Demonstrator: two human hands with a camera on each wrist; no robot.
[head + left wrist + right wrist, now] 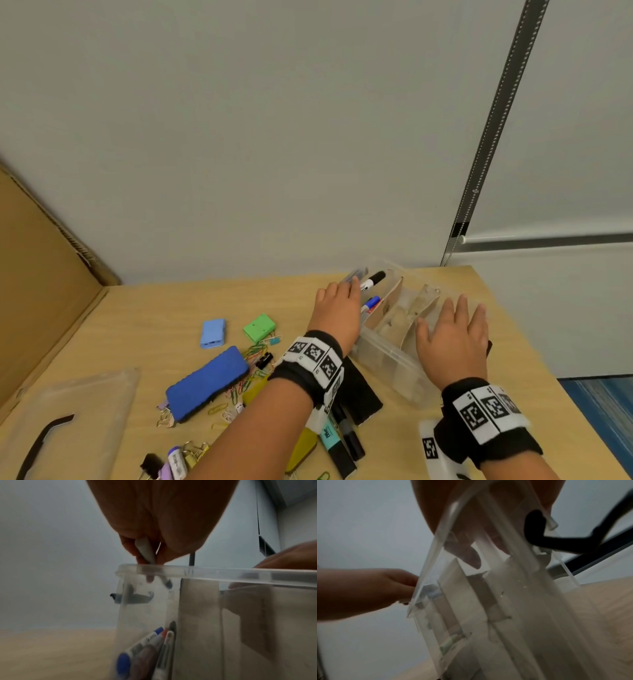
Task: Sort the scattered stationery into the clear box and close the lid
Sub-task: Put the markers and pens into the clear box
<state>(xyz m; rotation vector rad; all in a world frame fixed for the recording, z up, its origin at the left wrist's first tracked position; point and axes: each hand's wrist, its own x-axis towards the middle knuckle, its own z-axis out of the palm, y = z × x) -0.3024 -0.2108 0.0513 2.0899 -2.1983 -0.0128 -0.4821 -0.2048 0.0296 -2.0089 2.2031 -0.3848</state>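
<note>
The clear box (pixel 387 356) stands at the table's right, split by cardboard dividers (pixel 388 301). A black-capped marker (pixel 375 278) and a blue-capped marker (pixel 371 303) lie in its left compartment. My left hand (pixel 349 284) is over that compartment and pinches a grey pen (pixel 145 551) just above the rim (pixel 223 573). More markers (pixel 150 642) show through the wall below. My right hand (pixel 445 318) rests flat on the box's right part, fingers spread. Loose on the table are a blue eraser (pixel 207 387), a green case (pixel 259 327), a light blue case (pixel 213 333) and paper clips (pixel 255 353).
The clear lid (pixel 78 421) with a black handle (pixel 44 442) lies at the lower left. A black eraser (pixel 359 390), highlighters (pixel 337 442) and binder clips (pixel 150 462) lie under and beside my left forearm. Cardboard (pixel 41 291) leans at the left; a wall runs behind.
</note>
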